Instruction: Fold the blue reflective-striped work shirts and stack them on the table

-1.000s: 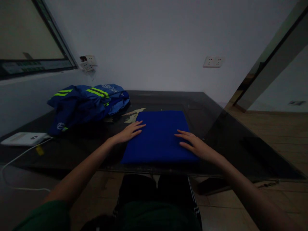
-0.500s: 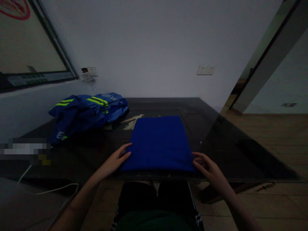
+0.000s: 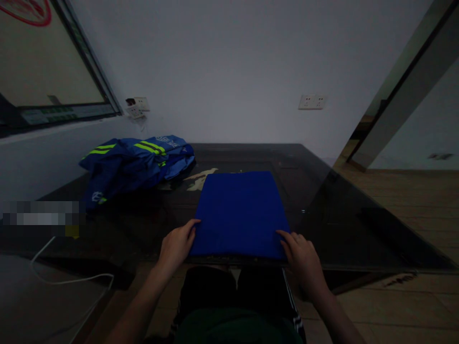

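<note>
The folded blue cloth [image 3: 240, 212] looks matt and fairly smooth, its woven face nearly free of creases. Beneath it, the dark tabletop [image 3: 344, 229] has a hard, glossy finish that throws back dim reflections, while a pale patch [image 3: 202, 180] on it looks flaky and ragged-edged. The bundled jacket [image 3: 136, 162] is thin, crumpled fabric with a faint sheen and bright yellow bands. Smooth, matt paint seems to cover the wall [image 3: 229, 62]; the socket plates [image 3: 311, 102] on it look like smooth white plastic. The white cable [image 3: 71, 281] appears plastic-sheathed. Soft, dull cloth makes up the black trousers [image 3: 261, 286].
</note>
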Available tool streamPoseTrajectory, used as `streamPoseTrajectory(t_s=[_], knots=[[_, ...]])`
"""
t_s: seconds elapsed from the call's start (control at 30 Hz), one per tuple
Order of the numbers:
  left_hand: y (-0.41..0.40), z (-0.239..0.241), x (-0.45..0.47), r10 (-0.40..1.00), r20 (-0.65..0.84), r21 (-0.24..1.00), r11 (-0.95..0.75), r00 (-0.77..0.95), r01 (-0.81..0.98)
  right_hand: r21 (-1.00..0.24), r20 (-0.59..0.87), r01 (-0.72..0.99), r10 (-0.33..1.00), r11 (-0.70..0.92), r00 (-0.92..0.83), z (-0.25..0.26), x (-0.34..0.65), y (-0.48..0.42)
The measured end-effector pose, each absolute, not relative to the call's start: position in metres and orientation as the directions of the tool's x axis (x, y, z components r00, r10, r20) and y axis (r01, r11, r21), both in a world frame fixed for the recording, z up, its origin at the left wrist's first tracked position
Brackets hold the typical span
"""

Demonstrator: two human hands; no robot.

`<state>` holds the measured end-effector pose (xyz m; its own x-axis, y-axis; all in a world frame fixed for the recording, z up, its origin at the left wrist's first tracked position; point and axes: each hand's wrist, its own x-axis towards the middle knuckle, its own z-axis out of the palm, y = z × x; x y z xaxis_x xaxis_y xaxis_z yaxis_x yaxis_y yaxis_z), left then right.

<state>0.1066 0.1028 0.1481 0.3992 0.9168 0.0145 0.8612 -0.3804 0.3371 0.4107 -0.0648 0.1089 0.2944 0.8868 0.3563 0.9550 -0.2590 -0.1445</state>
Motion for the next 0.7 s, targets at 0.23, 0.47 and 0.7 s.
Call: streamPoseTrajectory(t_s=[0.23, 0.47, 0.7], knots=[[0.134, 0.175, 0.123, 0.805, 0.183, 0.17, -0.591, 0.565, 0.788, -0.244, 0.369, 0.963, 0.907, -0.116, 0.203, 0.153, 0.425, -0.041], [0.142, 0.166, 0.201, 0.489, 0.045, 0.229, -0.854, 0.871, 0.467, -0.19, 0.059, 0.981, 0.997, -0.029, 0.041, 0.163, 0.392, 0.02], [0.181, 0.133, 0.182, 0.665, -0.004, 0.235, -0.725, 0.747, 0.647, -0.148, 0.048, 0.982, 0.991, -0.119, 0.127, 0.135, 0.424, 0.006]])
